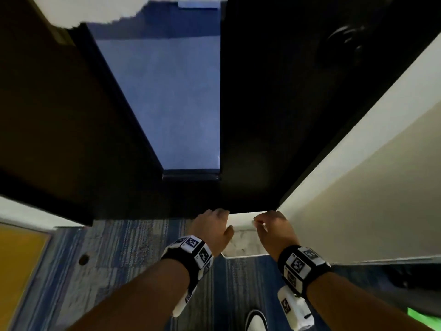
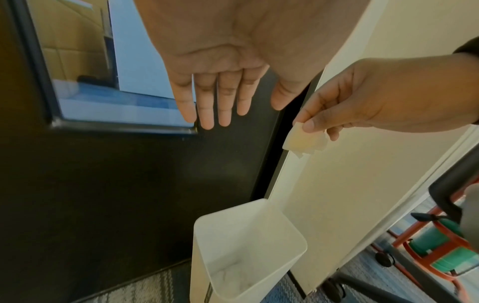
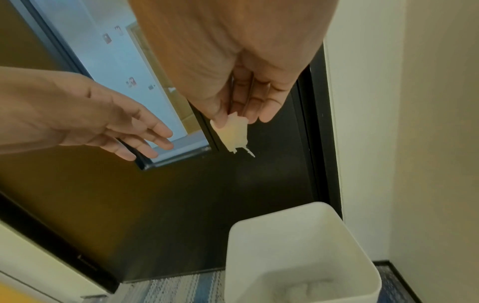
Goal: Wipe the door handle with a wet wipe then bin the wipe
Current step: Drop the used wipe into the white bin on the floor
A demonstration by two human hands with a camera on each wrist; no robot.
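The wet wipe (image 2: pixel 304 139), a small crumpled scrap, hangs pinched between the thumb and fingertips of the right hand (image 2: pixel 383 96), above the open white bin (image 2: pixel 249 244) that stands on the carpet against the dark door (image 2: pixel 103 184) and the cream wall (image 3: pixel 427 143). More crumpled wipes lie at the bin's bottom. The left hand (image 2: pixel 220 61) hovers alongside, fingers straight and relaxed, holding nothing. The door's glass panel (image 1: pixel 167 99) is above the hands.
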